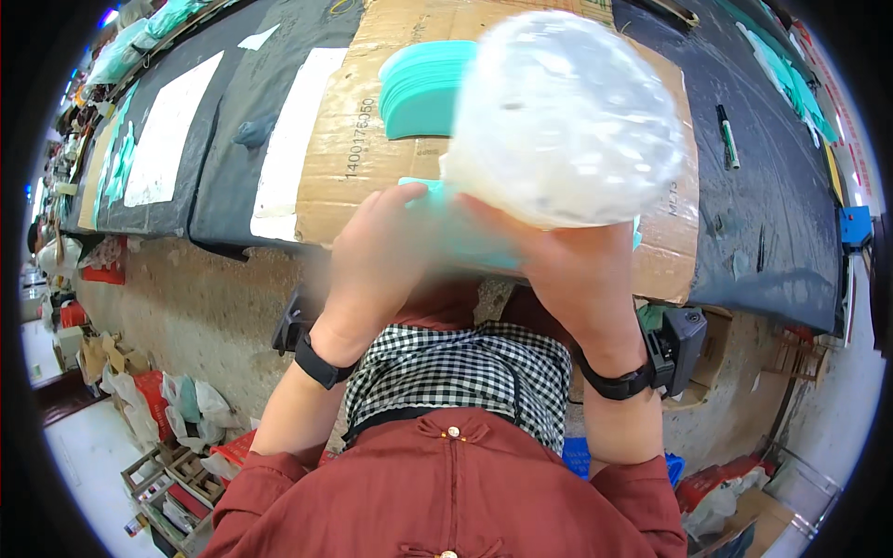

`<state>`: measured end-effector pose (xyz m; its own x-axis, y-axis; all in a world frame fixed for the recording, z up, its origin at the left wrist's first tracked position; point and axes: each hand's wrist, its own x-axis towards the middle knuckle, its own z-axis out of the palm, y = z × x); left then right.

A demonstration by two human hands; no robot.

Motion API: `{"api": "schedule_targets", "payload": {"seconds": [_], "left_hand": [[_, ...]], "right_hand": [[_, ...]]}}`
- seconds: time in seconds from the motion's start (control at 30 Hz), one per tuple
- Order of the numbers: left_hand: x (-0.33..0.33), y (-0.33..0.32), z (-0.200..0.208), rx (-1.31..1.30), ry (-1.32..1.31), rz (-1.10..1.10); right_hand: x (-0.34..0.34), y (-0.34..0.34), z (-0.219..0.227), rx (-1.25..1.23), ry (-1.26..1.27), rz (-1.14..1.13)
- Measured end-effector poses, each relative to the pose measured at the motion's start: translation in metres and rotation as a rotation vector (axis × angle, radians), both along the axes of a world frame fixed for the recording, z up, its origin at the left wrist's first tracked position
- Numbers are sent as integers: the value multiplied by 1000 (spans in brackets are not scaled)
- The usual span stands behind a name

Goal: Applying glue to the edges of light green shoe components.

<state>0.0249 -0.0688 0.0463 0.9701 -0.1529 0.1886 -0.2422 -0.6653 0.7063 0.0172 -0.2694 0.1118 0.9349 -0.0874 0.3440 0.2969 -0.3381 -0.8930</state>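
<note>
Head view: items as laid out around one landmark, the cardboard sheet (326, 177).

Cardboard sheet: brown, spread over the dark surface (781, 242), its near edge turned toward the worker; probably placed as a clean, flat base.

Stack of teal pieces (430, 98): thin, round-edged, set on the far half of the cardboard sheet. The edges are slightly fanned; the pile is presumably kept there so that single pieces can be reached easily.

Teal piece (474, 237): located between the two hands, over the near edge of the cardboard sheet. Its outline is blurred; by its position it appears to be worked on close to the body, where both hands can be brought to it.

Left hand (377, 246): placed over the cardboard sheet's near edge, fingers partly curled and brought to the teal piece. Whether the piece is gripped cannot be told through the blur.

Right hand (581, 270): placed over the same edge, farther right, thumb side turned toward the teal piece. The fingers are partly hidden; a firm hold cannot be confirmed.

Clear plastic bundle (572, 116): whitish, rounded, seen in front of the cardboard sheet's right half, above the right hand. Whether it is held or propped cannot be told.

White paper (279, 181): laid along the cardboard sheet's left side, partly overlapped by it.

Marker pen (727, 137): laid right of the cardboard sheet, perhaps kept within reach but out of the way.
</note>
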Motion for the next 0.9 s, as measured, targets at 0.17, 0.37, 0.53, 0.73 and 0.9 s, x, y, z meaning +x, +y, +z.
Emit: {"api": "schedule_targets", "payload": {"seconds": [0.17,0.37,0.53,0.73,0.9], "left_hand": [[-1,4,7,-164,145,16],[1,13,5,-192,264,21],[1,27,9,-311,448,77],[0,55,-15,-456,521,-172],[2,51,15,-808,961,43]], "right_hand": [[8,-44,8,-40,55,-191],[-6,-108,9,-116,-37,-401],[-19,-80,3,-109,-46,-459],[-28,-23,2,-172,36,-253],[-28,15,-6,-761,-151,106]]}}
